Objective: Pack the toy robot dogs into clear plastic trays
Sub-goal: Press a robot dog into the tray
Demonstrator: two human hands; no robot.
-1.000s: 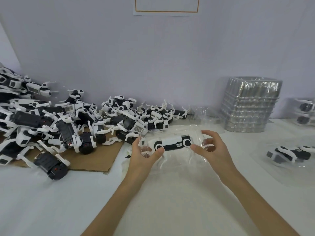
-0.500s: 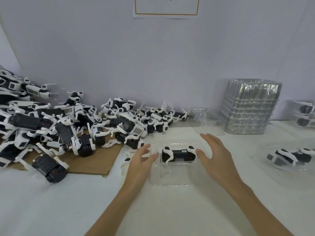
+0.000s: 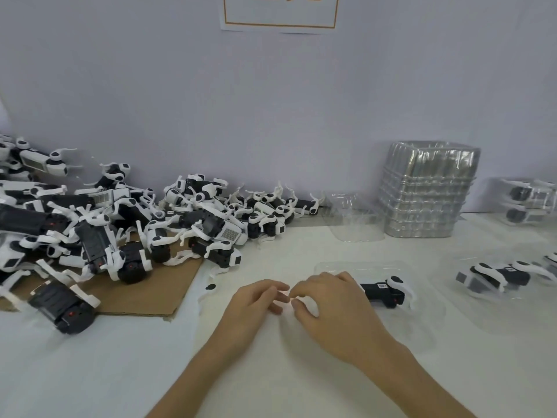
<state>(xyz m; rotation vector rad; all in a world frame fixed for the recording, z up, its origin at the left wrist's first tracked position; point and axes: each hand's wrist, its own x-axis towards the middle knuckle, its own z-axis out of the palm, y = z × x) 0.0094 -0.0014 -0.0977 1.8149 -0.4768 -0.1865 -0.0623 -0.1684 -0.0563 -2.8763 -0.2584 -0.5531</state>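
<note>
The left hand (image 3: 256,303) and the right hand (image 3: 328,306) meet near the middle of the white desk (image 3: 90,372), fingers curled and tips almost touching. I cannot tell if they pinch anything. They rest at the left edge of a thin, see-through plastic tray (image 3: 422,312) with soft shiny folds. In it, just past the right hand, a toy robot dog (image 3: 382,292) lies on its side, with a smooth black boxy body and curved white legs. Toward the desk's right edge another dog (image 3: 497,277) lies in its own clear tray. At the back stands a tall stack of empty trays (image 3: 428,191). On the left, a big pile of dogs (image 3: 120,224) covers brown cardboard (image 3: 150,297).
</note>
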